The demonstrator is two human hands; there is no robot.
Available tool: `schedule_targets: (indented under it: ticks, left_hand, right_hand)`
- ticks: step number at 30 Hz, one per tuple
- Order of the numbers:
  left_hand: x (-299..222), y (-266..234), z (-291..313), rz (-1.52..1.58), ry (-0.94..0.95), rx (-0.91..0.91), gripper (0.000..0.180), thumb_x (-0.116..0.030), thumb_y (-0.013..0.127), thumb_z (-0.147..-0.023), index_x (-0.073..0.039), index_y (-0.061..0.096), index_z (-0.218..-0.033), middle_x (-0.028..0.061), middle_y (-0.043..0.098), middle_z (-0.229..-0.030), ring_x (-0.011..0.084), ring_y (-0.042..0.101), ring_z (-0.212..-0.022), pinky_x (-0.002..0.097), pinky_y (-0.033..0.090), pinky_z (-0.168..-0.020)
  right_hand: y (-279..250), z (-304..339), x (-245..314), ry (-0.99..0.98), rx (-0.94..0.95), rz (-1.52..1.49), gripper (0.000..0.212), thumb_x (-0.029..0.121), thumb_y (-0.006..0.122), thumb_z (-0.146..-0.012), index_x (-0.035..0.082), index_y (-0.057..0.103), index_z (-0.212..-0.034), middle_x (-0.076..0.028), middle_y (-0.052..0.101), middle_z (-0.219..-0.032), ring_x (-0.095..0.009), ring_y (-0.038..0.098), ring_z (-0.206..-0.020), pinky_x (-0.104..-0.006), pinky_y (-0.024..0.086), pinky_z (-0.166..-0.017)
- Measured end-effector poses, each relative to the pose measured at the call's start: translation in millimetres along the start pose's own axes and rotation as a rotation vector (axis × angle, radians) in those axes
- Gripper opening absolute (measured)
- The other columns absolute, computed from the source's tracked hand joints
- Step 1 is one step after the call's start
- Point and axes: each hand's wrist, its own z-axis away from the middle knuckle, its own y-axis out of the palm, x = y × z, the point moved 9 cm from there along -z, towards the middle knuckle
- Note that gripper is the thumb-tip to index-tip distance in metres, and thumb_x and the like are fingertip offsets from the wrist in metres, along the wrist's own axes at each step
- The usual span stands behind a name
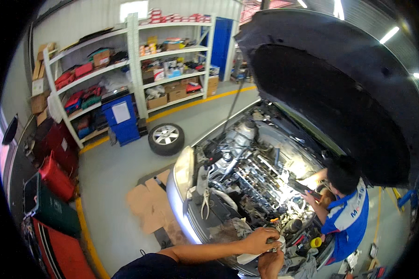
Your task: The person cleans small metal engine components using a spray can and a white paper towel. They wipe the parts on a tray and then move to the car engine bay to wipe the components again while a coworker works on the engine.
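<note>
My left hand point(262, 240) and my right hand point(270, 263) meet over the front edge of the car's engine bay. Their fingers are closed together around something small, mostly hidden, which I cannot make out. Whitish cloth or paper point(246, 258) shows beside and beneath them. Crumpled grey rags point(305, 266) lie to the right of my right hand. Left of my hands, a pair of pliers point(205, 205) with pale handles rests on the dark front panel. Beyond my hands is the opened engine point(260, 179), its upper parts exposed and brightly lit.
A co-worker in a blue and white shirt point(351, 218) leans in from the right, holding a dark lamp-like tool point(305, 189). The raised hood point(330, 83) hangs overhead. A yellow cup point(315, 242) sits at the bay's right. A wheel point(166, 138) and cardboard point(151, 204) lie on the floor.
</note>
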Motion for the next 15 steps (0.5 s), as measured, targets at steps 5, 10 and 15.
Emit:
schedule_targets:
  ticks: [5, 10, 15]
  left_hand:
    - [30, -59, 31, 0.122, -0.027, -0.060, 0.035, -0.032, 0.077, -0.101, 0.003, 0.073, -0.103, 0.0186, 0.070, -0.093, 0.0403, 0.068, -0.084, 0.0484, 0.051, -0.076]
    - [44, -107, 52, 0.131, 0.006, -0.017, 0.032, -0.035, 0.074, -0.103, -0.004, 0.078, -0.108, 0.0203, 0.071, -0.090, 0.0422, 0.068, -0.083, 0.0486, 0.050, -0.072]
    - [49, -124, 64, 0.093, -0.059, -0.142, 0.030, -0.033, 0.074, -0.102, -0.003, 0.075, -0.105, 0.0209, 0.070, -0.088, 0.0443, 0.067, -0.080, 0.0500, 0.050, -0.070]
  right_hand:
    - [35, -11, -42, 0.143, -0.072, 0.111, 0.053, 0.042, 0.048, -0.108, 0.007, 0.052, -0.148, -0.013, 0.055, -0.150, -0.029, 0.055, -0.139, -0.0516, 0.041, -0.118]
    - [61, -26, -74, 0.140, 0.042, 0.130, 0.050, 0.042, 0.048, -0.110, 0.007, 0.056, -0.145, -0.014, 0.059, -0.147, -0.031, 0.056, -0.138, -0.0536, 0.040, -0.119]
    - [89, -24, -90, 0.191, 0.029, 0.077, 0.050, 0.040, 0.050, -0.110, 0.006, 0.054, -0.147, -0.013, 0.059, -0.149, -0.031, 0.055, -0.141, -0.0532, 0.038, -0.123]
